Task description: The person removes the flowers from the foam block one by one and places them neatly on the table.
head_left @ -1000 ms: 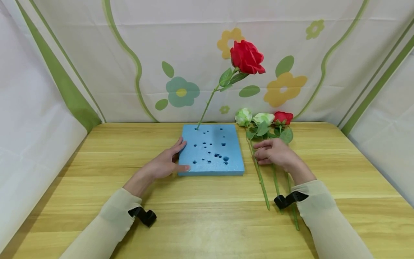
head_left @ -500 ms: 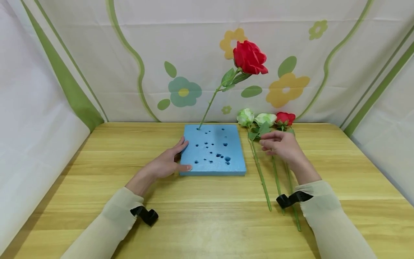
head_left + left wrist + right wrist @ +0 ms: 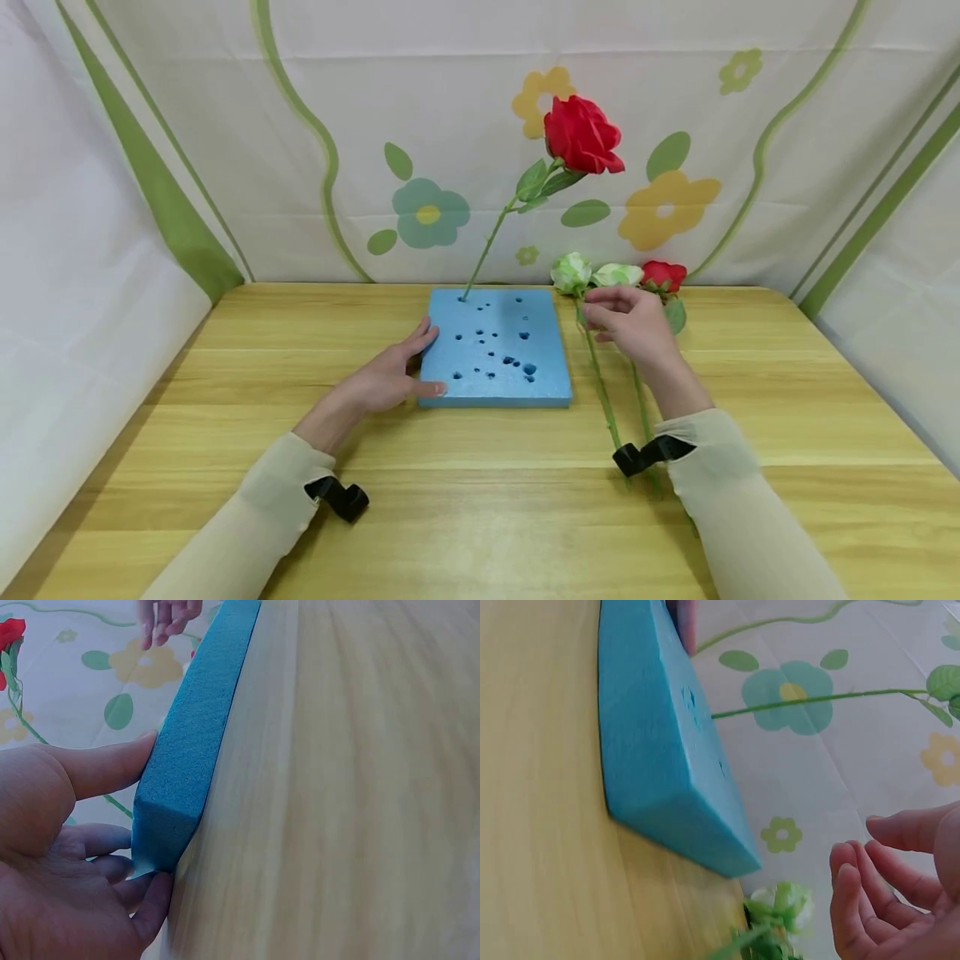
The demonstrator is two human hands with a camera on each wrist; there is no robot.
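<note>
A blue foam block with several holes lies on the table. One red rose stands tilted to the right, its stem in the back left hole. My left hand grips the block's left side at the front corner, its thumb over the top edge. Above the lying flowers hovers my right hand, fingers loosely bent with a gap between thumb and fingertips in the right wrist view. Under and beside it lie a pale green rose, a second pale green rose and another red rose.
The wooden table runs back to a white curtain printed with flowers. Curtain sides also stand left and right. The lying stems point toward the table's front, partly under the right forearm. Each wrist wears a black camera mount.
My right hand has lifted from beside the stems and shifted back and left, toward the nearest pale green rose's head. My left hand keeps its hold on the block.
</note>
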